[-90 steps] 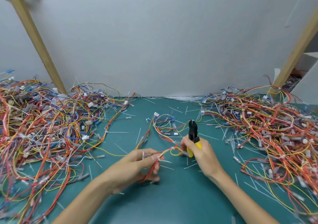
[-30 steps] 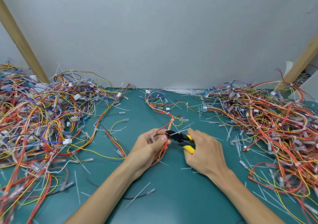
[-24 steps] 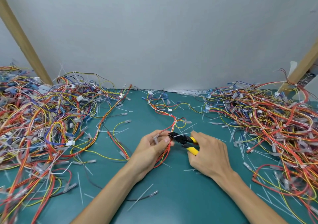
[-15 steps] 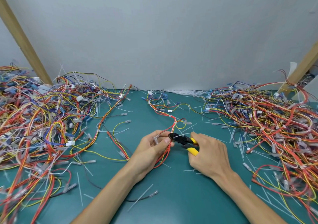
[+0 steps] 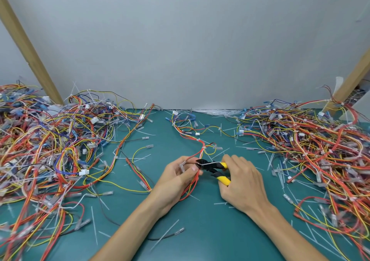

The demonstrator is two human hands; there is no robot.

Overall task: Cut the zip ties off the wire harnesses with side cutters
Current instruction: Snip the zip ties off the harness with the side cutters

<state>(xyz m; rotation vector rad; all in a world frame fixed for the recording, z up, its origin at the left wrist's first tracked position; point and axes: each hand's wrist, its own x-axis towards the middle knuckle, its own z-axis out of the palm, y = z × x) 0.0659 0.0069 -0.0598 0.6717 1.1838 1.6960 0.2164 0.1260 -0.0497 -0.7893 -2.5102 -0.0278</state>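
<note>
Yellow-handled side cutters [image 5: 210, 165], gripped in right hand [image 5: 243, 182], bite at zip tie [image 5: 208, 163] on harness [image 5: 200, 150] pinched in left hand [image 5: 176, 178] over surface [image 5: 200, 230] centre; tips hug red wires, so a skewed squeeze could nick insulation.

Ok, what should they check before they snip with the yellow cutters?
1. Left hand pinches the red-and-yellow wire harness steady: ok.
2. Right hand grips the yellow-handled black side cutters: ok.
3. Cutter tips are at the thin white zip tie: ok.
4. Only the tie sits between the blades, no wire: cannot tell.
5. Left thumb is well away from the blades: not ok, it looks very close.
</note>
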